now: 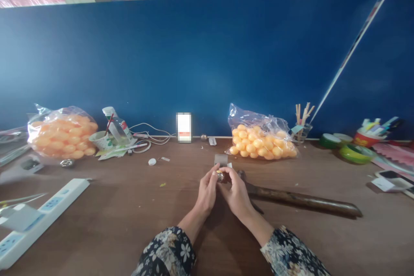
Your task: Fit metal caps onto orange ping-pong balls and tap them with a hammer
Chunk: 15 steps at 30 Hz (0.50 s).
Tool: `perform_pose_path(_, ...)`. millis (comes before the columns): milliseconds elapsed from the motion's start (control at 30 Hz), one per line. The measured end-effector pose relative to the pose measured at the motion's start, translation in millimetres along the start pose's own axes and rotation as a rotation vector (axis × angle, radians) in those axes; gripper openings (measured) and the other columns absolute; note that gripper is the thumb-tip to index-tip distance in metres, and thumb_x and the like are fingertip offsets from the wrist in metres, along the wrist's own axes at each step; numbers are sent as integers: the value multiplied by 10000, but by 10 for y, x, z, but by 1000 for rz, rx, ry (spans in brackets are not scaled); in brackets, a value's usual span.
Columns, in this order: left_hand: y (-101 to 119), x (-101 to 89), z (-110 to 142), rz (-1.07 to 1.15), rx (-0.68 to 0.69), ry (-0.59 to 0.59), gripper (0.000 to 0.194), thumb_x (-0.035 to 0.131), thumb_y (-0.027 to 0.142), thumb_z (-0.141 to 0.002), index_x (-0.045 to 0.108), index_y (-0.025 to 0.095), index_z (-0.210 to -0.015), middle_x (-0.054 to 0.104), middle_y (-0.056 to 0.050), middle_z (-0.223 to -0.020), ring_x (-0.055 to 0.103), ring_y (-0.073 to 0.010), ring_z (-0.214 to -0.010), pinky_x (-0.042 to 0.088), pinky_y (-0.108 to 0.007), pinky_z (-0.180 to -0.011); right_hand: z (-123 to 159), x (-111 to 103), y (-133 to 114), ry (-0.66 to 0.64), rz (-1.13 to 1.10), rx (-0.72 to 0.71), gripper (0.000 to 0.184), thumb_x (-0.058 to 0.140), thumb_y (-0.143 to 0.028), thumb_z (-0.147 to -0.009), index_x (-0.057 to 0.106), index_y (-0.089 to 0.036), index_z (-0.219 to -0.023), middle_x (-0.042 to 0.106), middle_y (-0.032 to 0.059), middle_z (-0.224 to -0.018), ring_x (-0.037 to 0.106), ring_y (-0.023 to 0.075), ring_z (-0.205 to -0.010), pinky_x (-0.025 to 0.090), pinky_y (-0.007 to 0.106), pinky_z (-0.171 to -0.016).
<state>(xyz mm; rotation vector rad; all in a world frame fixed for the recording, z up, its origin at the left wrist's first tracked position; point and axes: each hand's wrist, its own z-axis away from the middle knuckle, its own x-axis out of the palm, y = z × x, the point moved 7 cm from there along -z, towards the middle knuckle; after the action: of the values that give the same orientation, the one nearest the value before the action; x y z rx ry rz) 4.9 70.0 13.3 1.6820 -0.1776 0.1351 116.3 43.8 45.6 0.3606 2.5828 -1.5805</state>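
Observation:
Both hands meet over the middle of the desk, fingertips closed around a small shiny metal piece [220, 177], rounded, with a bit of yellow at its top. My left hand [208, 187] pinches it from the left and my right hand [236, 189] from the right; the fingers hide part of it. Just beyond the fingertips lies a small greyish see-through square [221, 159]. A hammer [300, 200] with a dark wooden handle rests close to my right hand, its metal head partly covered by that hand.
Bags of orange balls stand at left [64, 136] and right [258, 142]. A bottle [120, 127], paper cup [101, 140] and cables sit at back left. A power strip [48, 213] lies front left. Tape rolls [357, 154] and a pen cup [368, 138] are right. A blue partition [207, 60] closes the back.

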Motion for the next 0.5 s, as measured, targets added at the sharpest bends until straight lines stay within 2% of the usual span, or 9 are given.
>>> perform_pose_path(300, 73, 1, 31, -59, 13, 5, 488, 535, 459, -828, 615, 157, -1204, 685, -82, -1120, 593, -239, -1068, 408, -352, -979, 9, 28, -43, -29, 48, -71, 283, 568, -217, -812, 538, -198, -1092, 647, 82, -1010, 637, 204, -883, 523, 349, -819)
perform_pose_path(500, 55, 1, 30, -59, -1, 4, 560, 503, 558, -824, 619, 138, -1175, 678, -102, -1117, 596, -248, -1059, 434, -346, -949, 2, 37, -168, -59, 78, -103, 282, 554, -217, -813, 539, -197, -1094, 647, 91, -1035, 631, 208, -892, 526, 340, -804)
